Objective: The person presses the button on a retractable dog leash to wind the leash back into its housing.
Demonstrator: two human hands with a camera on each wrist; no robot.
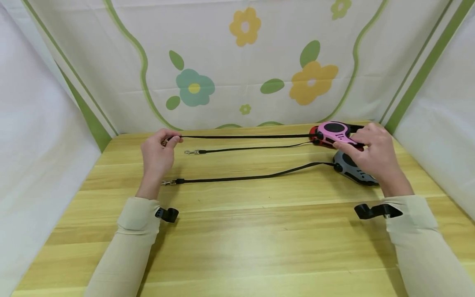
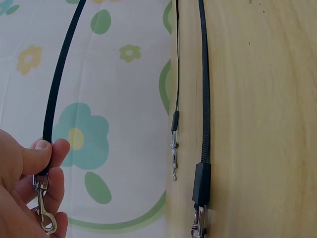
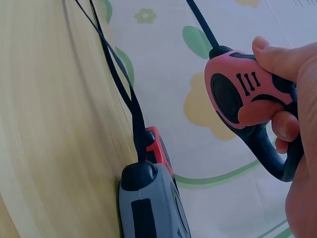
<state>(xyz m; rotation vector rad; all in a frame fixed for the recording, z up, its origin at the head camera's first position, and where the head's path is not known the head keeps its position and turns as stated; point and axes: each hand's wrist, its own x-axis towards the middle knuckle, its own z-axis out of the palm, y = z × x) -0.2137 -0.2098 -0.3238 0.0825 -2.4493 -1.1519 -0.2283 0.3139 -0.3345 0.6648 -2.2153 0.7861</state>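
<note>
My right hand (image 1: 375, 154) grips the handle of a pink and black retractable dog leash (image 3: 233, 89), held up off the table. Its black strap (image 1: 245, 136) runs taut leftward to my left hand (image 1: 159, 152). There, thumb and fingers pinch the strap's end just above a metal snap hook (image 2: 43, 208). A grey retractable leash (image 3: 143, 198) lies on the table below my right hand, its strap stretched left to a snap hook (image 1: 168, 182). Partly hidden behind the pink one is a red retractable leash (image 3: 161, 151), with its thinner-looking strap ending at another hook (image 1: 191, 152).
The wooden table (image 1: 237, 239) reaches back to a white cloth wall (image 1: 230, 111) printed with flowers. White cloth panels (image 1: 37, 144) also stand at both sides. Each sleeve carries a black wrist mount, such as the right one (image 1: 375, 211).
</note>
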